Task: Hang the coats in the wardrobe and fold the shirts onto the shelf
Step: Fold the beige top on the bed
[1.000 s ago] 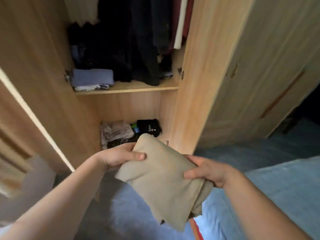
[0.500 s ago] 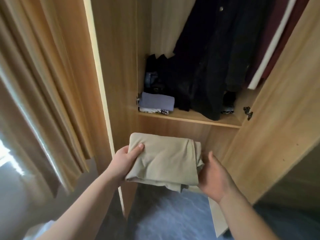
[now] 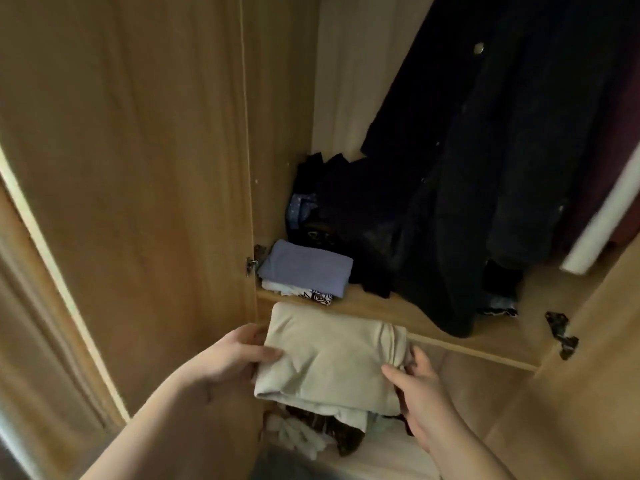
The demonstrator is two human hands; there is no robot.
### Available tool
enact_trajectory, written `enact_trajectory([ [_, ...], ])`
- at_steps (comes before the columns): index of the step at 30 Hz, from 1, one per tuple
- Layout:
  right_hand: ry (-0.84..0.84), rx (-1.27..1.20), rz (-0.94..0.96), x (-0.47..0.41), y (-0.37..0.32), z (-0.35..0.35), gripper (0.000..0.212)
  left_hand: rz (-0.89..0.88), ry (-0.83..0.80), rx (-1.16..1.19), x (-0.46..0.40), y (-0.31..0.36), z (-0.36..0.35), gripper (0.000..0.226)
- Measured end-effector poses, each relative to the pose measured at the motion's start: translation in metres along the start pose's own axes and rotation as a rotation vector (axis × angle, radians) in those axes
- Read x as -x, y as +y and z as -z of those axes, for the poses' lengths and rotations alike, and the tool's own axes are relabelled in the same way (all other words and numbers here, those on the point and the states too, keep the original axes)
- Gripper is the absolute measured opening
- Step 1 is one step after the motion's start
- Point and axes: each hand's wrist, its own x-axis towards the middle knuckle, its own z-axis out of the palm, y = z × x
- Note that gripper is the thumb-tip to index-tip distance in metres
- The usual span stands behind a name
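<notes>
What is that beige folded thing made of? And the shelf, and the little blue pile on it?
The beige folded shirt, held by the left hand and right hand, looks like soft matte cloth, perhaps cotton: it creases and sags. The light wooden shelf shows grain lines with a smooth finish; probably wood or wood-look board. The folded blue garment looks like a soft matte knit; too blurry to be sure.

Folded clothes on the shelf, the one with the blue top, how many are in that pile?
2 that I can see: the blue folded shirt on top, and a white printed one under it, at the left end of the shelf. More may hide between them.
</notes>
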Motion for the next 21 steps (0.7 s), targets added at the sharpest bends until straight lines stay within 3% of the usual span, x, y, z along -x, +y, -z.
enact_trajectory([
  [4, -0.025, -0.011, -0.021, -0.078, -0.013, -0.018, 0.052, -0.169, 0.33, -0.197, -0.069, 0.002, 0.013, 0.043],
  [8, -0.052, -0.01, 0.024, -0.158, -0.021, -0.05, 0.053, -0.185, 0.558, -0.325, -0.145, 0.016, 0.04, 0.029],
  [12, -0.031, 0.01, 0.086, -0.231, -0.037, -0.084, 0.048, -0.21, 0.599, -0.453, -0.22, 0.043, 0.071, 0.023],
  [16, 0.05, 0.073, 0.092, -0.293, -0.049, -0.112, 0.049, -0.254, 0.679, -0.597, -0.275, 0.077, 0.091, 0.031],
  [21, 0.053, 0.292, 0.078, -0.345, -0.042, -0.139, 0.042, -0.252, 0.723, -0.948, -0.312, 0.097, 0.091, 0.048],
])
